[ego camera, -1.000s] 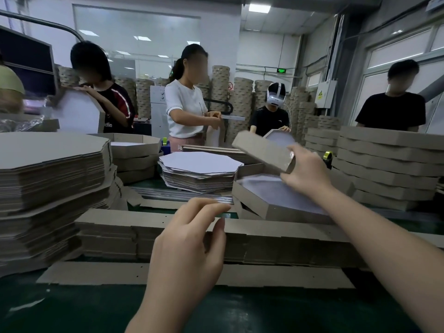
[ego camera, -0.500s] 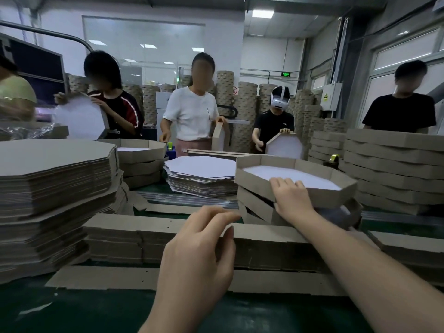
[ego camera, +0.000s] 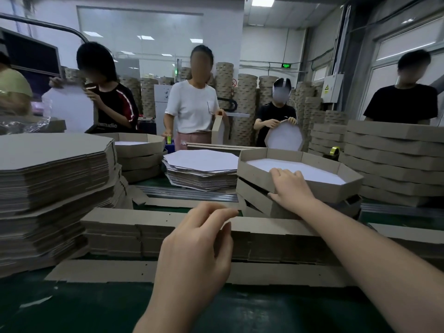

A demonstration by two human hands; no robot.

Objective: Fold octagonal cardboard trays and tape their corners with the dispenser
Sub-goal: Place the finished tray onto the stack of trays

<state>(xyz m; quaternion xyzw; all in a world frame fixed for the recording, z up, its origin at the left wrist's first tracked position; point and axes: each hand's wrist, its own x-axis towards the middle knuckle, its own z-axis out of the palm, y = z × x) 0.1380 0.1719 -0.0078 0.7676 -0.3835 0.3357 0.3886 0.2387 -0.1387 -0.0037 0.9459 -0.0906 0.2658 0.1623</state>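
1 tray (ego camera: pixel 336 191) lowered, R hand (ego camera: pixel 291 188) gripping rim

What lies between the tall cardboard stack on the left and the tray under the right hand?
A low pile of white-topped octagonal sheets, just left of the tray, in the head view.

Stock in front of you, by material:
- Folded octagonal tray (ego camera: pixel 336 191): matt grey-brown cardboard walls, slightly rough. The floor is faced with smooth white paper.
- Flat octagonal blanks (ego camera: pixel 52 164), stacked to your left: the same dull grey board, with raw, layered cut edges.
- Octagonal sheets (ego camera: pixel 201 162), stacked at centre: smooth white paper on top, grey board at the edges.
- Cardboard strips (ego camera: pixel 134 234) nearest you: matt brown-grey and unprinted.
- Desk (ego camera: pixel 72 308): dark green, smooth, with a faint sheen.
- Tape roll (ego camera: pixel 335 150): glossy and yellowish.
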